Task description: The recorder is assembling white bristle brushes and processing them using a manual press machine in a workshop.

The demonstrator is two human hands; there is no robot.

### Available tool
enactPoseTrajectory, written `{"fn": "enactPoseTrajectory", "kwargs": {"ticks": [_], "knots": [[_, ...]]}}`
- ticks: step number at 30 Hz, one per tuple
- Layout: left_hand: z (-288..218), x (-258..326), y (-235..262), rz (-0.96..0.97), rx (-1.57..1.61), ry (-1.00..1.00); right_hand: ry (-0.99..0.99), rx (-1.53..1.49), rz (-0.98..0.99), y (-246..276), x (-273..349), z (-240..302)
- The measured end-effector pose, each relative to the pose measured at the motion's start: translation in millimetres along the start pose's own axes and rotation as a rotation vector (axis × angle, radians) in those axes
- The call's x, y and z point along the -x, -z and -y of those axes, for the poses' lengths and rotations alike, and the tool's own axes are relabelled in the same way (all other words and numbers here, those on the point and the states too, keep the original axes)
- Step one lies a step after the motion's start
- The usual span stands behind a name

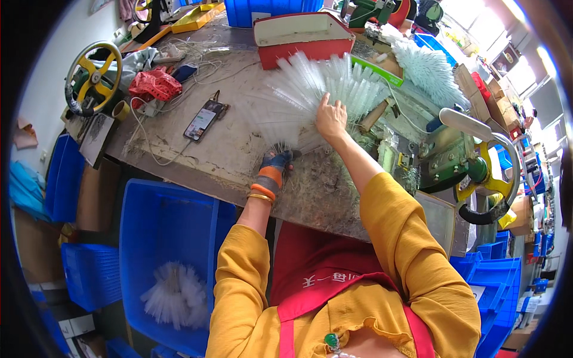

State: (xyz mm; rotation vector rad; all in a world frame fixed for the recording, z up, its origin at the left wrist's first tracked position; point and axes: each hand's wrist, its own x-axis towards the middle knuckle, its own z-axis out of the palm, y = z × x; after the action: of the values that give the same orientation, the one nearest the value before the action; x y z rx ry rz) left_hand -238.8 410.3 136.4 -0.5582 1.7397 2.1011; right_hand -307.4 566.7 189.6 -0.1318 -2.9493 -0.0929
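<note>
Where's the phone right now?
In the head view, the phone lies on the table, left of centre, between the crumpled red bundle and the gloved left hand.

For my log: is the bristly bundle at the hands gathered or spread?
Spread: the bristly bundle fans out widely beyond the left hand, narrowing toward it.

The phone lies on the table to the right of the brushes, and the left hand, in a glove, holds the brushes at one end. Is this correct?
Not quite: the phone lies on the table to the left of the brushes, as the head view shows. The left hand, in a glove, does hold the brushes at one end.
</note>
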Motion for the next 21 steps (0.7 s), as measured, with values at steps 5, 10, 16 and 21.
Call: {"fn": "enactPoseTrajectory", "kwargs": {"ticks": [5, 10, 16, 21], "knots": [[1.8, -16.1, -0.6, -0.053, 0.001, -0.030, -0.201, -0.289, 0.014, 7.1, -21.8, -8.7], [-27.2, -38.2, 2.3, 0.140, 0.169, -0.098, -0.238, -1.098, 0.072, 61.7, -49.6, -40.9], [-63.4, -49.7, -6.3, -0.036, -0.363, -0.115, -0.140, -1.534, 0.054, 127.5, -3.2, -64.4], [-72.7, -64.8, 21.2, -0.040, -0.775, -0.484, -0.209, -1.714, 0.024, 125.5, 45.5, -67.3]]}}
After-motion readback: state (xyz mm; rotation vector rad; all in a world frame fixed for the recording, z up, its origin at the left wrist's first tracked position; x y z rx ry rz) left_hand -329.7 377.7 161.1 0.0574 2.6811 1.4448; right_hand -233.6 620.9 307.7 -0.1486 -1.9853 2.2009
